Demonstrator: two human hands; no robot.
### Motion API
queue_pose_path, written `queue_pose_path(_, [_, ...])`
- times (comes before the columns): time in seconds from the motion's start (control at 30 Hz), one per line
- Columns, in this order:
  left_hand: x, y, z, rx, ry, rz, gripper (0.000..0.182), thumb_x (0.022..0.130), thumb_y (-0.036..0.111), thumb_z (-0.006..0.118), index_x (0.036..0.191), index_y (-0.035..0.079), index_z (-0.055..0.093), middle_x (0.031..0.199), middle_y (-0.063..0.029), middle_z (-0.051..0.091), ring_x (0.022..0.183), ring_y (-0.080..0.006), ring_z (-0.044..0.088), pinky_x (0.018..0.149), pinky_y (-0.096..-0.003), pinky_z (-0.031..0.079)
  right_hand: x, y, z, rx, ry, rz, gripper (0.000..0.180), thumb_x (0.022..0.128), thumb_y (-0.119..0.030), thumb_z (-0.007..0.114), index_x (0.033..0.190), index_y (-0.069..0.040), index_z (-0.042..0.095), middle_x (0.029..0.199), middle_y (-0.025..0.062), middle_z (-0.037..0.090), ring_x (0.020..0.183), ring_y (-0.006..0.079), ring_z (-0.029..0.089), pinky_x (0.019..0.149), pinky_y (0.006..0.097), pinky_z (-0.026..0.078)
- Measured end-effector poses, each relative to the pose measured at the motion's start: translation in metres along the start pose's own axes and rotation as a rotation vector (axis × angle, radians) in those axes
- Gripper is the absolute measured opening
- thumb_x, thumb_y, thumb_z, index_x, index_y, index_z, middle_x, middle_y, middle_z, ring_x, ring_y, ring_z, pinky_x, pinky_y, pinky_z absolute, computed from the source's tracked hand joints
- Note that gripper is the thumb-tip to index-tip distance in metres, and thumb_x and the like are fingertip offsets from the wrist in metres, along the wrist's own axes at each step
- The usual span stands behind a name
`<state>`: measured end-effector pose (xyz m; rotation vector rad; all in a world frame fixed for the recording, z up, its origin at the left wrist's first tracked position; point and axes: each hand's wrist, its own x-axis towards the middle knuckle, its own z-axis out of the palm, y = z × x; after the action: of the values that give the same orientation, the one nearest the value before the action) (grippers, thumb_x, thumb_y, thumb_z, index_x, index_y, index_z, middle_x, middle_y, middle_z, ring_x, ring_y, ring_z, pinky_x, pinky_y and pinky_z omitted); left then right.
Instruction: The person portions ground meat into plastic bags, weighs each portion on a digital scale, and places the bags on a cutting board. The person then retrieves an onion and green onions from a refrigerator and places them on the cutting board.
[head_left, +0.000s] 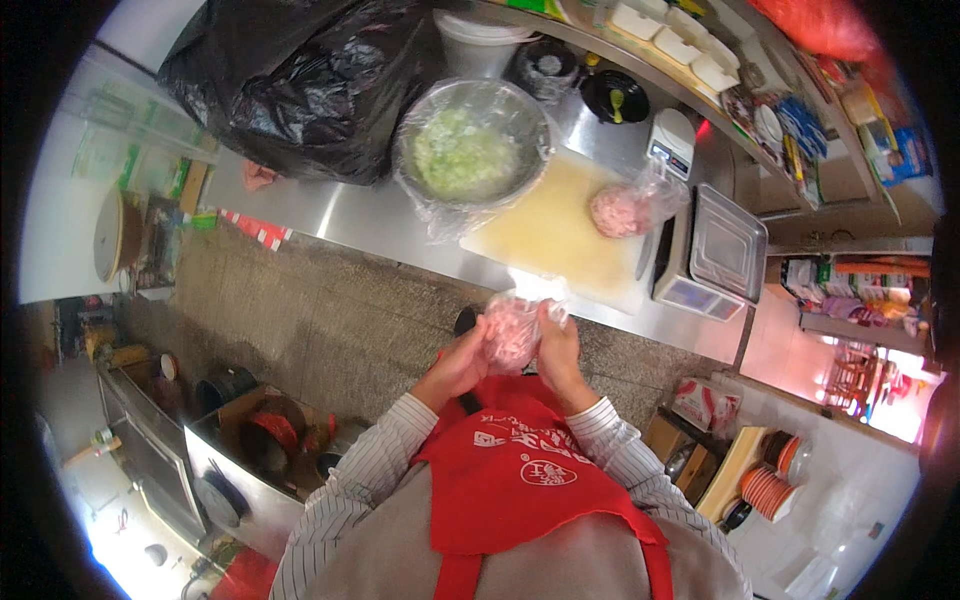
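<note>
Between my two hands, in front of the red apron, is a clear plastic bag of raw minced meat (511, 331). My left hand (459, 358) cups its left side. The fingers of my right hand (559, 346) pinch the gathered plastic at its right. Beyond them, a yellowish cutting board (551, 232) lies on the steel counter (360, 225). Another bag of minced meat (621, 211) rests on the board's right part. At the board's left stands a metal bowl (534, 176) lined with clear plastic, holding chopped pale green vegetable (461, 154).
A large black plastic bag (300, 90) covers the counter's back left. A white bucket (480, 45), a black bowl (615, 96) and a small white scale (671, 142) stand behind. A larger scale (697, 289) with a metal tray (729, 240) is at the right, under shelving.
</note>
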<state>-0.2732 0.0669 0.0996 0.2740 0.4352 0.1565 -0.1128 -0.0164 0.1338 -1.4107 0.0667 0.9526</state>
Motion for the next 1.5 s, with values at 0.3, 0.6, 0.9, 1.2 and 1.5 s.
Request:
queue_pose_path(0.3, [-0.024, 0.029, -0.136, 0.234, 0.642, 0.118, 0.056, 0.108, 0.048, 0.061, 0.142, 0.005, 0.055, 0.119, -0.0153, 0.071, 0.098, -0.0277, 0.074, 0.083, -0.0437, 0.064, 0.04, -0.022, -0.02, 0.21, 0.109, 0.036, 0.039, 0.112, -0.024, 0.061, 0.142, 0.0, 0.054, 0.128, 0.0096, 0.068, 0.11, 0.0221, 0.068, 0.095, 0.04, 0.058])
queue_pose_path(0.6, [-0.05, 0.043, -0.238, 0.278, 0.939, 0.299, 0.042, 0.109, 0.041, 0.058, 0.132, 0.006, 0.062, 0.112, -0.0093, 0.072, 0.091, -0.0244, 0.073, 0.077, -0.0416, 0.061, 0.067, 0.021, -0.056, 0.007, 0.069, 0.154, 0.035, 0.111, -0.027, 0.064, 0.136, -0.002, 0.06, 0.121, 0.008, 0.073, 0.103, 0.0225, 0.072, 0.089, 0.0385, 0.059])
queue_pose_path(0.9, [0.025, 0.101, -0.268, 0.495, 1.091, 0.642, 0.057, 0.114, 0.049, 0.047, 0.137, -0.002, 0.062, 0.125, -0.0123, 0.068, 0.112, -0.0209, 0.065, 0.095, -0.0374, 0.053, 0.058, 0.084, -0.086, -0.193, -0.079, 0.26, 0.04, 0.111, -0.031, 0.064, 0.139, -0.003, 0.059, 0.122, 0.0068, 0.072, 0.106, 0.0199, 0.071, 0.083, 0.0364, 0.058])
queue_pose_path(1.2, [0.081, 0.114, -0.315, 0.57, 1.027, 0.578, 0.079, 0.114, 0.062, 0.029, 0.123, -0.008, 0.063, 0.124, -0.0222, 0.068, 0.116, -0.0372, 0.062, 0.104, -0.0465, 0.046, 0.035, 0.139, -0.14, -0.348, 0.152, 0.308, 0.046, 0.11, -0.028, 0.065, 0.144, 0.002, 0.056, 0.134, 0.0117, 0.065, 0.117, 0.023, 0.066, 0.092, 0.0389, 0.057])
queue_pose_path(1.5, [-0.061, 0.039, -0.371, 0.634, 1.076, 0.799, 0.042, 0.113, 0.033, 0.048, 0.094, -0.001, 0.063, 0.096, -0.016, 0.062, 0.091, -0.032, 0.06, 0.086, -0.0422, 0.049, 0.034, 0.246, 0.007, -0.896, -0.049, 0.328, 0.035, 0.11, -0.029, 0.063, 0.123, 0.002, 0.071, 0.108, 0.008, 0.075, 0.102, 0.0179, 0.071, 0.089, 0.0346, 0.056])
